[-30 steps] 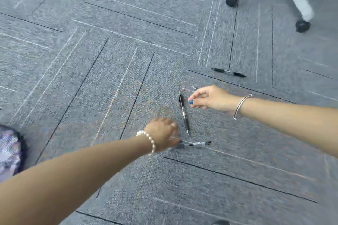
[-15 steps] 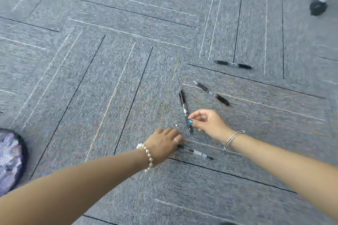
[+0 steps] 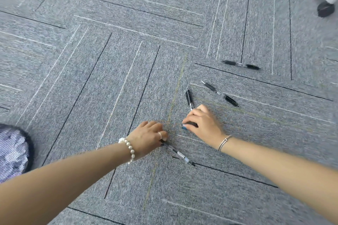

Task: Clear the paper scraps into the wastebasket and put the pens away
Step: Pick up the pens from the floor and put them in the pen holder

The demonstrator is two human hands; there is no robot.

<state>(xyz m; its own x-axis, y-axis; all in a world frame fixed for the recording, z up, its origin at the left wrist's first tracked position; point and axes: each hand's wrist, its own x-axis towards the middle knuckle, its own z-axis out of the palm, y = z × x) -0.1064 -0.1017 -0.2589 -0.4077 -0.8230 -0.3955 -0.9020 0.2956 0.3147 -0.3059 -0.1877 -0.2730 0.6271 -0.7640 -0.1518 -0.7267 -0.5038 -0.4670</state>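
Both hands are down on the carpet (image 3: 109, 78) among four pens; the left hand (image 3: 146, 138) fingers pinch one pen (image 3: 178, 153), the right hand (image 3: 202, 124) fingers close on another (image 3: 189, 98) — two (image 3: 219, 93) (image 3: 240, 64) lie untouched; no paper scraps or wastebasket show, so putting away seems barely begun.

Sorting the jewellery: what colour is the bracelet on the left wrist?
White beads, pearl-like bracelet; head view.

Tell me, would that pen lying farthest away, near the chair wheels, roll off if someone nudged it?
Probably not far. The farthest pen lies flat on carpet, whose rough pile should damp rolling. It looks slim and rigid, with a clear plastic barrel, so likely light and stiff to lift. A clip, if it has one, would stop a roll; I cannot see one.
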